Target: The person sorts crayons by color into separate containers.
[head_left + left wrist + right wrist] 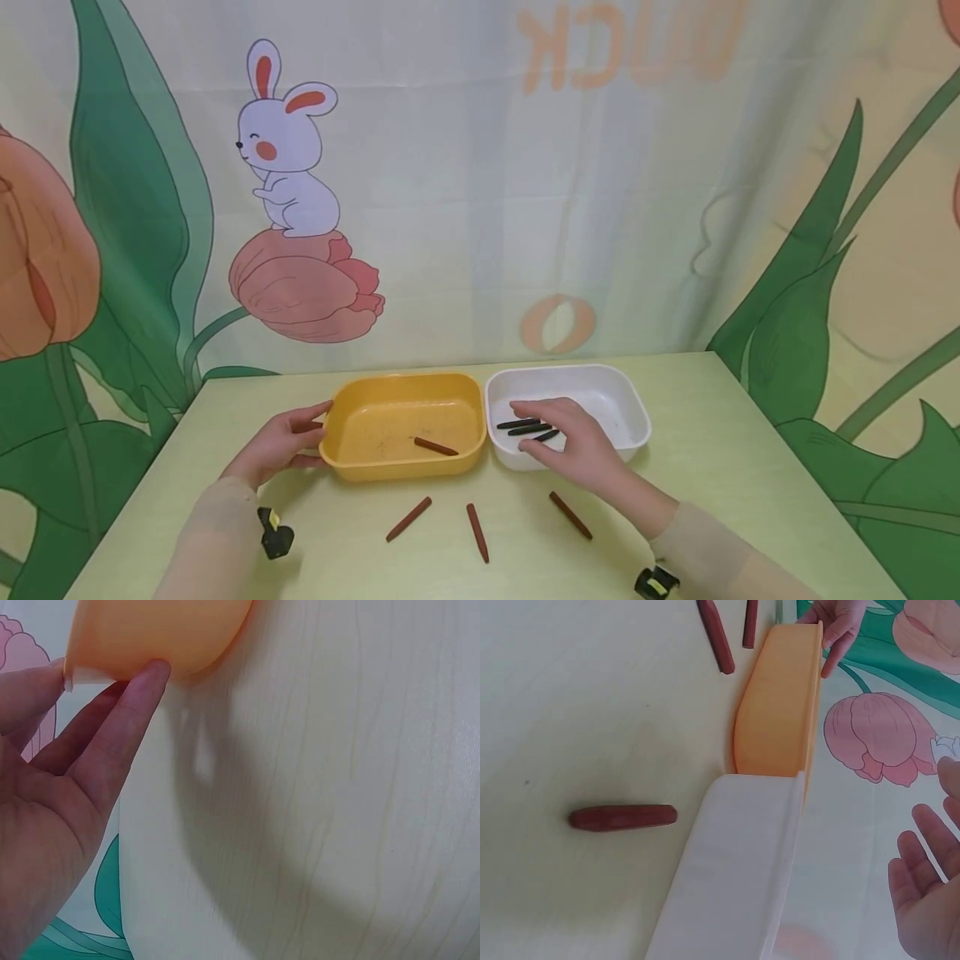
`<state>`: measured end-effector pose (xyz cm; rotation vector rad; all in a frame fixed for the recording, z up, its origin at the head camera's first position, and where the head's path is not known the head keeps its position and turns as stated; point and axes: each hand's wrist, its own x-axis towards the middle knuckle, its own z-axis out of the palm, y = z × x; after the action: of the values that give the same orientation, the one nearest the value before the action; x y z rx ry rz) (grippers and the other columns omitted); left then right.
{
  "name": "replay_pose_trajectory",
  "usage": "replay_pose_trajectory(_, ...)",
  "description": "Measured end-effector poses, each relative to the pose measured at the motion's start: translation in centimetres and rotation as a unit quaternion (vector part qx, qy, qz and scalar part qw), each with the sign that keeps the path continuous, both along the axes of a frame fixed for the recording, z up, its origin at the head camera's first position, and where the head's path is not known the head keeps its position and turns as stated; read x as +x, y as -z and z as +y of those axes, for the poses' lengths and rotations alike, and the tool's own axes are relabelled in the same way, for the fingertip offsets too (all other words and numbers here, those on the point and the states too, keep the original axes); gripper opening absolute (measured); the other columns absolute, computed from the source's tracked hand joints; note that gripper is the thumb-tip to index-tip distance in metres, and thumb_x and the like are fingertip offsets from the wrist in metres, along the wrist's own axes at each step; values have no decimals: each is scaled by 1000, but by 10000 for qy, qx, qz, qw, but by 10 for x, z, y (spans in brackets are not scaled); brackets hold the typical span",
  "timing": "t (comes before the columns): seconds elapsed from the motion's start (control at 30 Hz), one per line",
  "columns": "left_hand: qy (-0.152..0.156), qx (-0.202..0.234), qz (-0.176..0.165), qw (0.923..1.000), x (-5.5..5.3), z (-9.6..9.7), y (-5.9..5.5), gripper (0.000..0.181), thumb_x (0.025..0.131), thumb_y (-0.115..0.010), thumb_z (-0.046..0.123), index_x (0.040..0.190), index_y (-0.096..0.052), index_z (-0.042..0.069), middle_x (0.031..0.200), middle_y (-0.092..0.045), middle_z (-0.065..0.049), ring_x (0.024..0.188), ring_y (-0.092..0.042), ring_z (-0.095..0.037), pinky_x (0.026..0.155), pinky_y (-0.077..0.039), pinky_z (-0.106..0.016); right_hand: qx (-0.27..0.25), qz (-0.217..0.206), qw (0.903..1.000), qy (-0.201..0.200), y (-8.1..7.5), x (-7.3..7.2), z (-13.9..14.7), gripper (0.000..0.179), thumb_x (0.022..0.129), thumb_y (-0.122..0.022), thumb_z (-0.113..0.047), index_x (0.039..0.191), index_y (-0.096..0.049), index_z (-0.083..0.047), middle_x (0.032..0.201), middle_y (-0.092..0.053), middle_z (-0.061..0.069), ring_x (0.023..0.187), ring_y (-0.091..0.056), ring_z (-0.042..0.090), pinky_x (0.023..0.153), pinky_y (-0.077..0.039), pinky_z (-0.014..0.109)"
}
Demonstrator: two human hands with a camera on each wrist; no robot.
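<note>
My left hand (276, 444) is at the left end of a yellow plastic tray (408, 385), its spread fingers touching the outer wall near the rim. In the left wrist view one fingertip presses against that wall. A reddish-brown crayon (436, 447) lies inside the yellow tray. Over a white plastic tray (633, 417) hovers my right hand (573, 437), thumb and fingers apart with nothing held between them. Below it, several black crayons (529, 429) lie in the white tray, partly hidden by the hand. The right wrist view shows this hand's fingers (922, 862) beyond the white rim.
Three reddish-brown crayons lie on the table in front of the trays: one at left (408, 519), a middle crayon (477, 533) and a right crayon (571, 515). The trays stand side by side near the table's back edge, before a printed curtain (450, 208).
</note>
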<state>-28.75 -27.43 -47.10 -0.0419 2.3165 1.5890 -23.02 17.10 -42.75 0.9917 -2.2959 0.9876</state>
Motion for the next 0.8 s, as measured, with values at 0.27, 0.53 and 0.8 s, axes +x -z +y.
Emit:
replay_pose_trajectory(0.27, 3, 49, 1, 10000, -2, 0, 1, 60, 101, -57, 8, 155, -31, 11, 143, -44, -29, 111, -61, -36, 85, -57, -43, 76, 177, 9997, 138, 16, 15, 17, 56, 76, -84, -8, 129, -65, -10, 123, -67, 1, 111, -59, 24, 95, -47, 37)
replay_pose_trajectory(0.53, 16, 82, 36, 10000, -1, -1, 1, 59, 101, -56, 7, 155, -32, 10, 141, -45, -30, 108, -62, -35, 84, -58, -42, 38, -17, 9995, 320, 31, 32, 27, 60, 75, -85, -8, 131, -64, -10, 123, -66, 1, 108, -59, 20, 86, -52, 31)
replay_pose_trajectory(0.8, -25, 50, 12, 10000, 0, -1, 0, 59, 101, -57, 7, 155, -32, 10, 141, -45, -30, 106, -63, -31, 86, -57, -45, 62, -162, 9992, 366, 49, 44, 37, 61, 73, -86, -6, 130, -64, -11, 121, -68, 0, 102, -59, 17, 82, -54, 28)
